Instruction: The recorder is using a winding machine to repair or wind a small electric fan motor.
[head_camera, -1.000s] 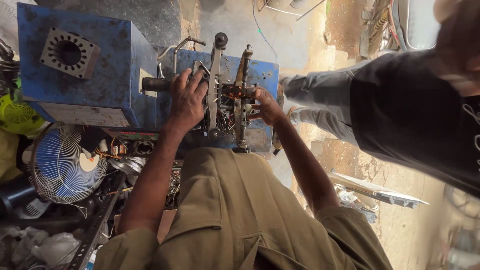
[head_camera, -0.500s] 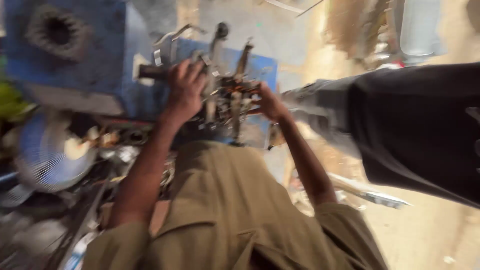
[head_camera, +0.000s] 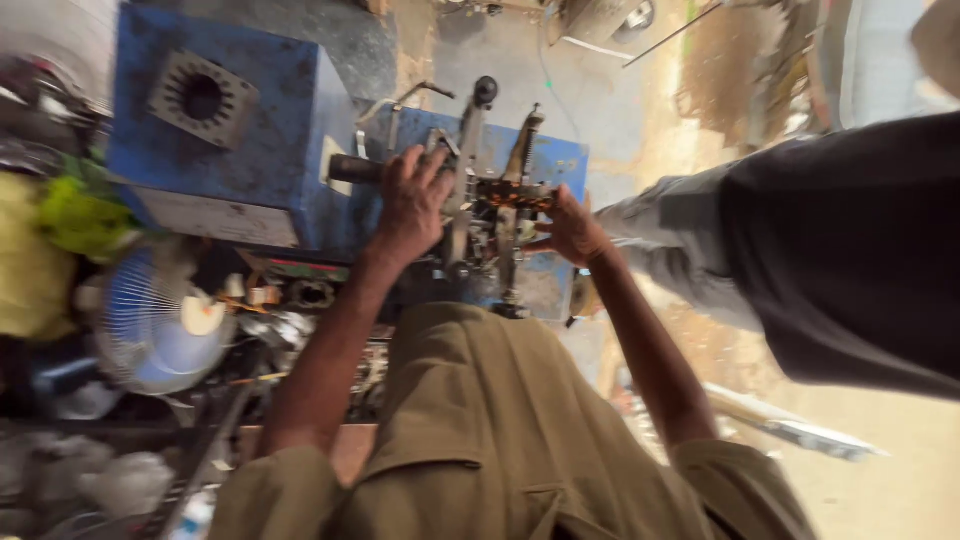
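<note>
hands at a blue machine (head_camera: 260, 150): your left hand (head_camera: 415, 200) lies spread over its metal winding frame (head_camera: 490, 215), your right hand (head_camera: 572, 228) closes on the frame's right edge, a bystander (head_camera: 850, 250) just beside.

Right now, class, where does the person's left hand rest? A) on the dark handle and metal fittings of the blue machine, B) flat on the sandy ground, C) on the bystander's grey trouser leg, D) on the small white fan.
A: the left hand lies over the dark handle and metal fittings on the blue machine, well above the fan.
</note>
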